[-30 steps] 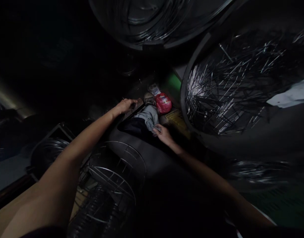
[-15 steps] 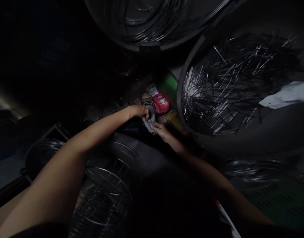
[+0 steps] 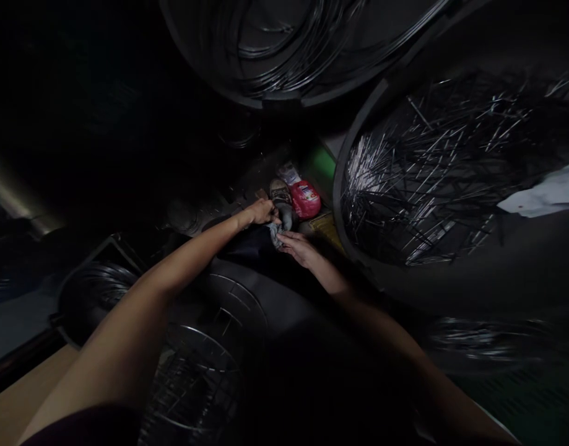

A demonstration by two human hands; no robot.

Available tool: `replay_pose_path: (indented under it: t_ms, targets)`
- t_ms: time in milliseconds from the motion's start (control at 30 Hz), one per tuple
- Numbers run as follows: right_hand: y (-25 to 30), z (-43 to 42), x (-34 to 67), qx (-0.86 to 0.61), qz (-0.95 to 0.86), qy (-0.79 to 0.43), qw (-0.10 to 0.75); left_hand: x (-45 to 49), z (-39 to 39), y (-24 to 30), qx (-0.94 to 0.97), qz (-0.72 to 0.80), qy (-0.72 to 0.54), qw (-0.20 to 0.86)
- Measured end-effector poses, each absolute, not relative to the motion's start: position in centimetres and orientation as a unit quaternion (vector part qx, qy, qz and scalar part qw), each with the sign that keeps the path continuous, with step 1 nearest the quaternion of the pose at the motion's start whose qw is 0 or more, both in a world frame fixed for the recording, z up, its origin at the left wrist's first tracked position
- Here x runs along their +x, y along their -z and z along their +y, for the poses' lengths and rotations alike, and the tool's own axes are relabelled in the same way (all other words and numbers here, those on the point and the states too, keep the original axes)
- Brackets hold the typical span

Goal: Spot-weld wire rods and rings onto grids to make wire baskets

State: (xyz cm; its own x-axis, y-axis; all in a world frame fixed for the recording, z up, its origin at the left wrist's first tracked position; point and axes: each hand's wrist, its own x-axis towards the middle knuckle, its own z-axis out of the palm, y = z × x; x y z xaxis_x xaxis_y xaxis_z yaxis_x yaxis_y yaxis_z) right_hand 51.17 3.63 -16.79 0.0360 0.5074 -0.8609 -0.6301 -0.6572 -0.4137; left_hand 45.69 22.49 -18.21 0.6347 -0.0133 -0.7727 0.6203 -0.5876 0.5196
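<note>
Both hands are together near the middle of the head view, on a crumpled grey cloth. My left hand is closed on its upper left part, fingers bent down. From the lower right, my right hand pinches the cloth with its fingers nearly straight. Just beyond them is a worn dark shoe, with a smooth grey patch of fabric between it and the cloth. A dark, trouser-like fabric lies under my left wrist. Dim light hides whether the cloth is a separate piece.
A red package lies beside the shoe. To the right stands a large dark tub of thin metal rods, with a pale sheet over it. Another tub holds wire coils. Wire racks stand at lower left.
My left hand has shifted slightly left and my right hand slightly lower, both still on the cloth. The whole view has drifted a little down and right.
</note>
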Motion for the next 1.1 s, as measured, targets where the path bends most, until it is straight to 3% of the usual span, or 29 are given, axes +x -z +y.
replay_pose_path:
  t_ms: [267,467,567,633,833,1100]
  targets:
    - [18.5,5.5,48.3,-0.728,0.001,-0.582,0.362,44.4,21.1,16.2,0.841,0.198,0.343,0.368]
    - [17.7,5.6,48.8,-0.83,-0.237,-0.476,0.171,44.3,20.1,15.5,0.854,0.183,0.334,0.354]
    - [17.7,5.5,49.0,-0.839,-0.343,-0.403,0.125,44.3,20.2,15.9,0.85,0.198,0.332,0.357]
    - [18.3,5.3,48.9,-0.839,-0.346,-0.399,0.129,44.3,20.4,16.1,0.843,0.211,0.33,0.368]
    - [20.1,4.1,48.2,-0.785,-0.245,-0.506,0.26,43.9,21.0,16.3,0.813,0.236,0.294,0.445]
    - [18.9,4.6,48.5,-0.829,-0.337,-0.419,0.153,43.3,21.2,15.1,0.784,0.221,0.275,0.51]
